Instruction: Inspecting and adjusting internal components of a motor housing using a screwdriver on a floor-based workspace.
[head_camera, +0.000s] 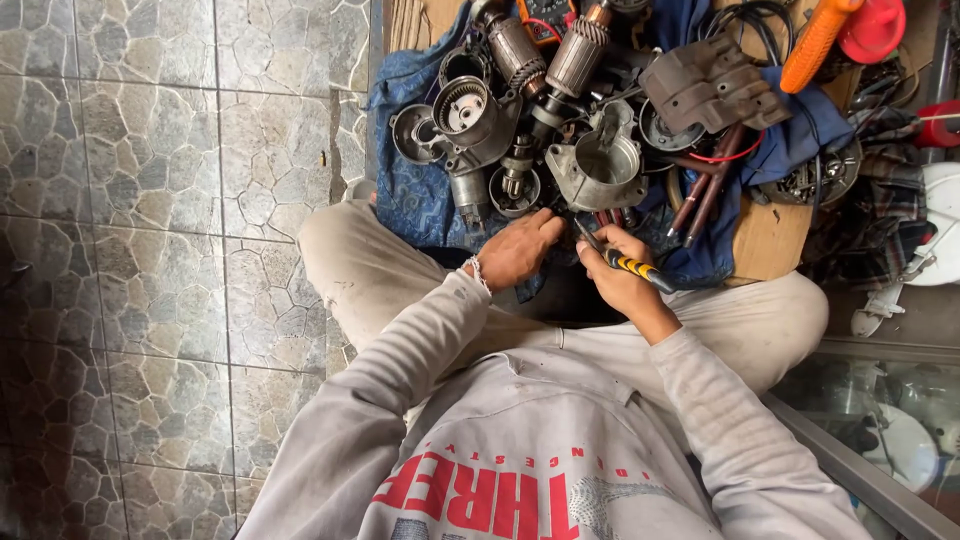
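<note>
Grey metal motor housing sits on the blue cloth; just below it we rest our left hand flat, fingers loosely open, on something dark we cannot make out. Beside it, our right hand grips a yellow-and-black-handled tool, its tip hidden under the housing's edge.

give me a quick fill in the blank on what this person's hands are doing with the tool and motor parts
1. The right hand grips a screwdriver whose handle is striped black and ____.
2. The left hand rests with its fingers on a ____ cloth spread under the motor parts.
3. The floor to the person's left is covered in stone-patterned ____.
4. The armature with copper windings lies near the ____ edge of the picture.

Missing words: yellow; blue; tiles; top
</note>
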